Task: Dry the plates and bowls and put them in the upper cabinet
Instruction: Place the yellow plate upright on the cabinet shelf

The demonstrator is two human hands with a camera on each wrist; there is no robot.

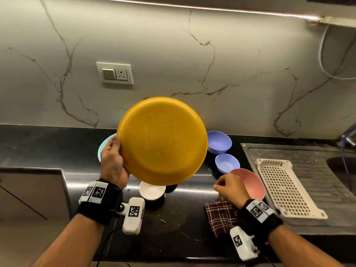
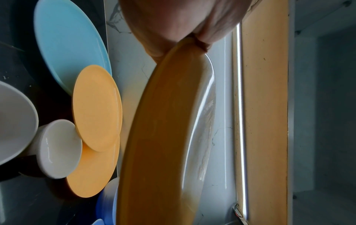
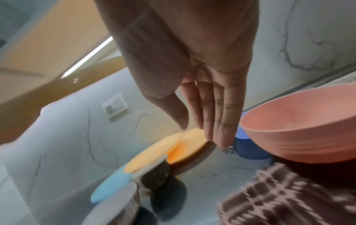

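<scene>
Yellow plastic, the big plate [image 1: 162,140] looks light, stiff and likely slick if wet; the left hand [image 1: 112,162] grips its rim, holding it tilted above the bench [image 1: 48,145]. The checked cloth [image 1: 220,215] lies under the right hand [image 1: 231,187], whose fingers are straight and hold nothing.

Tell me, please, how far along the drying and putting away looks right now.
Nothing visibly put away yet. In hand: the left hand holds the yellow plate up; the right hand is open above the checked cloth. Left on the counter: blue plate, two orange plates, two purple bowls, pink bowl, white bowls.
</scene>
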